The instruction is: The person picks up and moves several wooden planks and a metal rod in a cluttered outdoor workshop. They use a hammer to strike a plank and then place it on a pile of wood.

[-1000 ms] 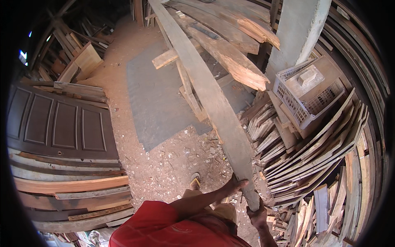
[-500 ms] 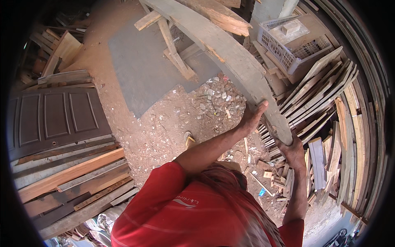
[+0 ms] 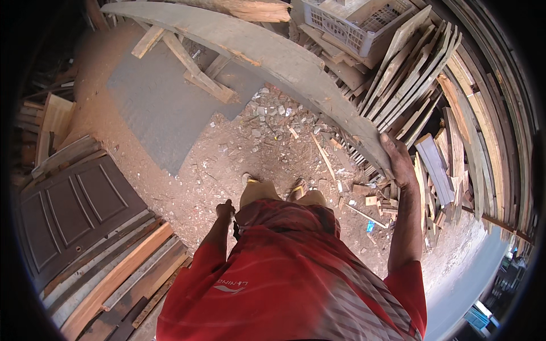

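A long, weathered wooden plank [image 3: 273, 59] stretches from the far left to my right side. My right hand [image 3: 401, 162] grips its near end, the thumb lying over the top and the other fingers mostly out of sight beneath. Off the plank, my left hand [image 3: 226, 210] hangs low beside my left hip. Its fingers look curled, and a small dark shape shows just below it; what it holds, if anything, I cannot make out. A wooden trestle [image 3: 190, 68] stands under the far part of the plank, next to a rough timber piece [image 3: 244, 8].
Stacked boards [image 3: 478, 119] crowd my right, behind a plastic crate [image 3: 341, 31]. At left a brown panelled door [image 3: 79, 210] lies by more planks [image 3: 119, 278]. A grey sheet [image 3: 159, 102] covers part of the dirt floor, near scattered rubble [image 3: 273, 113].
My left hand has let go of the plank and dropped to my left hip. My right hand still holds the end. The view has shifted, so the plank appears farther left.
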A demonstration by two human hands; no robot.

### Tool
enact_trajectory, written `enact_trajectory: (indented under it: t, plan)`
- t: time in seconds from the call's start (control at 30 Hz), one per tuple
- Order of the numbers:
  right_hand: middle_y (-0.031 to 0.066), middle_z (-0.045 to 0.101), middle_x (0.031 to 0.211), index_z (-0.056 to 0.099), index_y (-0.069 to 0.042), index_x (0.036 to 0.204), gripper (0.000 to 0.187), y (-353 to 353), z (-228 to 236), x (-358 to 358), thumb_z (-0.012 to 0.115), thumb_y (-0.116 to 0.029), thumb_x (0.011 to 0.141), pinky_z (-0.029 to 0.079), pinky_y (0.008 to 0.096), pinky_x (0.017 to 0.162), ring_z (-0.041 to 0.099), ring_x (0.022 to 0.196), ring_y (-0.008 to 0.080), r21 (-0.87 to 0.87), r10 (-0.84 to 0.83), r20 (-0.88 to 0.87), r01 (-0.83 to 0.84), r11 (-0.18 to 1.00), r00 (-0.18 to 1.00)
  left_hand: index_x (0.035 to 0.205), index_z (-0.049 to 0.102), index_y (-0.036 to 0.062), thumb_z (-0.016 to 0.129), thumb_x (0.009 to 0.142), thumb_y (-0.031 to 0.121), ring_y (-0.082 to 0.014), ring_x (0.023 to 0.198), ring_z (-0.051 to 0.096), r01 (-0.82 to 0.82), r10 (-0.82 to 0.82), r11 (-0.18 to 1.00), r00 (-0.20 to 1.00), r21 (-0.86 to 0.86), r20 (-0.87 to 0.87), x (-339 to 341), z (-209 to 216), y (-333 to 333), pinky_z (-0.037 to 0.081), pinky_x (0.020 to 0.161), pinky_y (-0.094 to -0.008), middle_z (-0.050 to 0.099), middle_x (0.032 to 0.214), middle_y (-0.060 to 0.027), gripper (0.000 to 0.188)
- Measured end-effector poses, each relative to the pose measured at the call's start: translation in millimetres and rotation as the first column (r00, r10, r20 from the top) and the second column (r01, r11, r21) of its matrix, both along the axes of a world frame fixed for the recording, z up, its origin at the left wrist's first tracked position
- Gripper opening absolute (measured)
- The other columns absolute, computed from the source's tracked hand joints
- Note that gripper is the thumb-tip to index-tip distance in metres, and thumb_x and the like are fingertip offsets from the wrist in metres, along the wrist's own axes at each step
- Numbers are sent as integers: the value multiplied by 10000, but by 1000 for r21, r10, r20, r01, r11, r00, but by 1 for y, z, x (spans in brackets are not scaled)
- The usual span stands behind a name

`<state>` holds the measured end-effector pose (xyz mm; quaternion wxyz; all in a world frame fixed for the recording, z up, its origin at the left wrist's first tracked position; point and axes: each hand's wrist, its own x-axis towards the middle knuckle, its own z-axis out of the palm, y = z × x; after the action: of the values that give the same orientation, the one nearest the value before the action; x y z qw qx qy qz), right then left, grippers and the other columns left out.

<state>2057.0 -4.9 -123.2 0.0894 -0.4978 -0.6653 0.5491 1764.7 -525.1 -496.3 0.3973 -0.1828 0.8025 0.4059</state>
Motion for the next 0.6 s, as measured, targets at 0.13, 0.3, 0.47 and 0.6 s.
enact_trajectory:
  t: [0.13,0.3,0.47,0.6]
  plan:
    - [220,692,1190,628,40,1311,896,3,-10,2,484,-765,946,497,391,980,658,1084,286,-288,-229,-323,135,948,918,761,648,23,693,948,283,-147,516,539,187,-182,979,981,81,-66,1,37,-27,434,475,-322,611,662,-57,323]
    - [174,713,1000,623,11,1219,523,-11,-142,65,659,-460,991,589,347,753,702,864,236,821,-105,1,60,567,994,777,686,50,650,972,381,-177,598,558,604,-587,796,758,-33,-284,-16,23,-59,460,567,-350,639,696,-52,386]
    - [106,674,692,687,-19,864,406,-162,-311,74,721,-416,942,498,349,469,656,564,181,-147,-600,308,660,737,738,742,682,61,655,974,389,-152,588,513,490,-468,871,846,28,-256,-38,21,-84,451,582,-348,615,668,-9,402]
    - [119,730,767,718,9,855,447,-301,-384,56,711,-430,939,522,367,513,655,544,203,-348,316,486,-152,925,815,857,737,51,519,1000,512,-317,753,702,642,-659,752,723,-152,-206,-85,13,-127,532,725,-453,724,787,-152,530]
